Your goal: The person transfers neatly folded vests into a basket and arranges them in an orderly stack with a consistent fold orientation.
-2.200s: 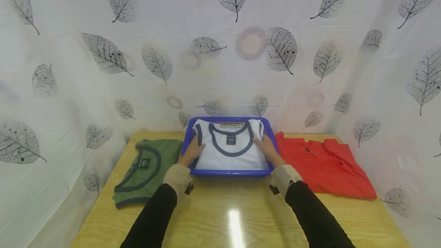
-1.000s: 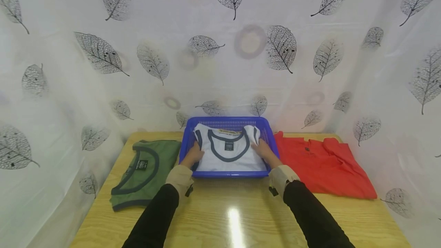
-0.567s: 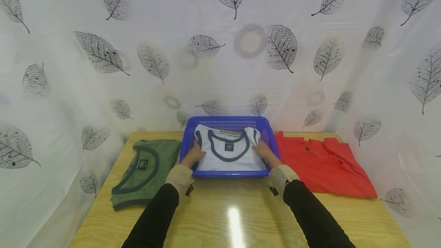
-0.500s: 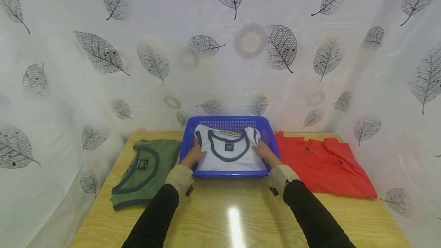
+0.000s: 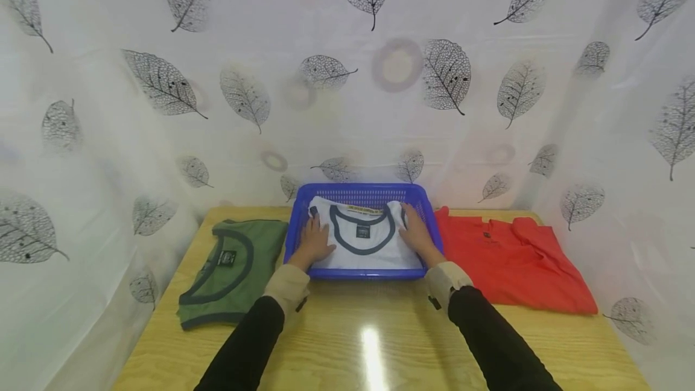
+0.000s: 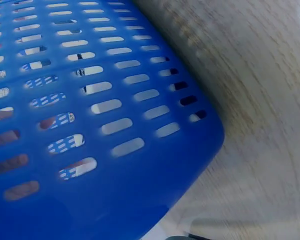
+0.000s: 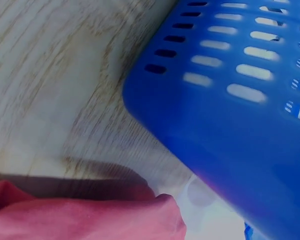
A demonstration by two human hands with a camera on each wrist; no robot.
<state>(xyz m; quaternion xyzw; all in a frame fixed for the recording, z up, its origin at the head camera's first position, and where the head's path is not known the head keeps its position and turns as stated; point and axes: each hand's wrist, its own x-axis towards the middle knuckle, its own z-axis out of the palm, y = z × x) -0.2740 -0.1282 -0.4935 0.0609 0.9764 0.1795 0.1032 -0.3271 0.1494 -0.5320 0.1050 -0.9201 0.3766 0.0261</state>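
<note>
A folded white shirt (image 5: pixel 362 245) with dark neck trim and a black label lies inside the blue plastic basket (image 5: pixel 355 274). My left hand (image 5: pixel 314 242) rests on the shirt's left side, fingers extended and thumb spread toward the middle. My right hand (image 5: pixel 418 233) lies on the right side of the shirt, fingers pointing forward along the shoulder. In the left wrist view, the slotted wall of the basket (image 6: pixel 115 185) fills much of the picture, with bits of skin tone behind its slots. The right wrist view shows the basket's other corner (image 7: pixel 190 130); that hand is hidden there.
Left of the basket, a folded green shirt (image 5: pixel 239 270) with dark trim lies on the wooden table (image 5: pixel 336 330). To the right lies a folded red shirt (image 5: pixel 505 264), close to the basket's side. A white leaf-print curtain (image 5: pixel 347 131) hangs behind.
The white shirt has come down deeper into the basket and nearer its front. My hands have loosened from its sides and now lie on top of it with straighter fingers.
</note>
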